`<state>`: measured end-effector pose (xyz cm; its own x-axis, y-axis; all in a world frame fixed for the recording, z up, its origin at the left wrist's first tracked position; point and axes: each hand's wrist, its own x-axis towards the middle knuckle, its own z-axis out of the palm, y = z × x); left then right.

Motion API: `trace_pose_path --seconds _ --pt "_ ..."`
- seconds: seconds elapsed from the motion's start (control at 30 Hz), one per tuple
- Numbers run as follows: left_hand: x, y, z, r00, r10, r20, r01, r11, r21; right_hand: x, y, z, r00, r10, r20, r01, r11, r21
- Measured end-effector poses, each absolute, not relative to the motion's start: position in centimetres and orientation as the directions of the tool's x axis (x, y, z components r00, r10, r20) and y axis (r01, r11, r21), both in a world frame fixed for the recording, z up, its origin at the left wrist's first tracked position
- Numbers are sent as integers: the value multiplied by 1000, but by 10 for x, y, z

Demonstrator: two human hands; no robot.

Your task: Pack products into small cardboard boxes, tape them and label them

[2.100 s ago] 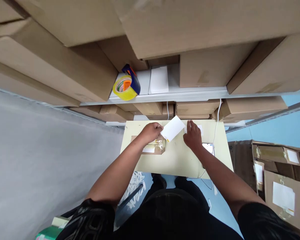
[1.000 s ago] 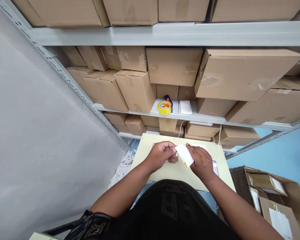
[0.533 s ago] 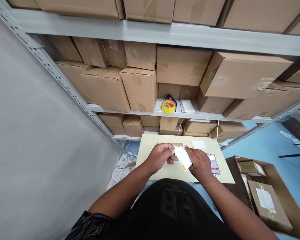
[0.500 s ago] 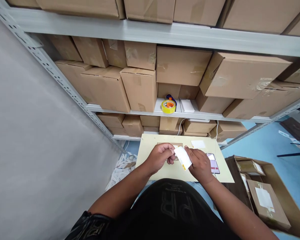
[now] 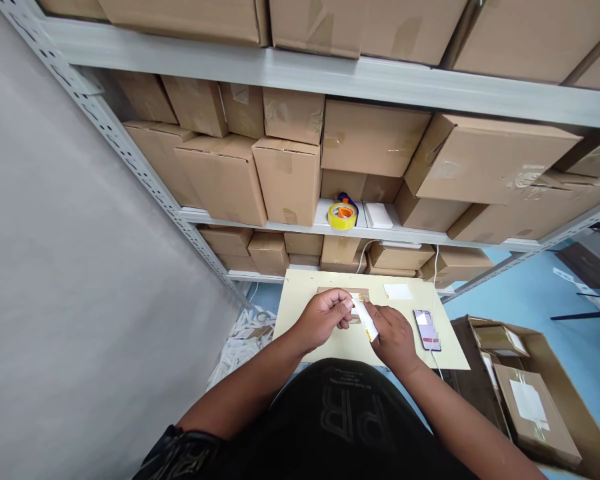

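Between my hands, above the table (image 5: pixel 300 333), is a white label (image 5: pixel 365 321) with a yellow edge, tilted so that it looks narrow. My left hand (image 5: pixel 327 312) pinches its upper left corner between thumb and fingers. My right hand (image 5: pixel 393 337) grips its right side, thumb and fingers closed on it. Under and behind my hands lies a flat cardboard box (image 5: pixel 361 292), partly covered by them, with some white on its top. Right of my right hand a phone (image 5: pixel 427 330) with a lit screen rests on the table. Another white label (image 5: pixel 398 291) lies near the back edge.
Shelves (image 5: pixel 300 70) packed with cardboard boxes (image 5: pixel 286 177) stand ahead. A yellow tape roll (image 5: pixel 343 215) in a dispenser sits on the middle shelf beside a white stack (image 5: pixel 379 215). An open carton (image 5: pixel 577 393) with parcels is at right, white paper scraps (image 5: pixel 235 347) at lower left.
The label has turned more edge-on between my hands. My right hand has shifted slightly left and down, uncovering more of the phone. The camera view has tilted a little.
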<state>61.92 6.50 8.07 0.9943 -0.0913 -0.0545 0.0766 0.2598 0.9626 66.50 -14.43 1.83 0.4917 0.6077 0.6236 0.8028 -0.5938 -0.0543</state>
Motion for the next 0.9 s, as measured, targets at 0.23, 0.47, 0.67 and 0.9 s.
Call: trace_pose_path --seconds 0.23,0.47,0.67,0.9 --pt "624 63 55 995 76 -63 48 186 981 656 -127 12 596 669 445 803 -475 -361" --pt "626 71 27 979 102 177 -159 -162 974 654 -106 18 787 588 185 324 -140 -936" --pt "622 75 21 963 64 261 -237 -257 937 661 -87 18 879 475 28 178 -274 -945" --pt "610 95 -18 968 211 134 -82 -239 968 672 -86 9 956 289 -41 74 -376 -924"
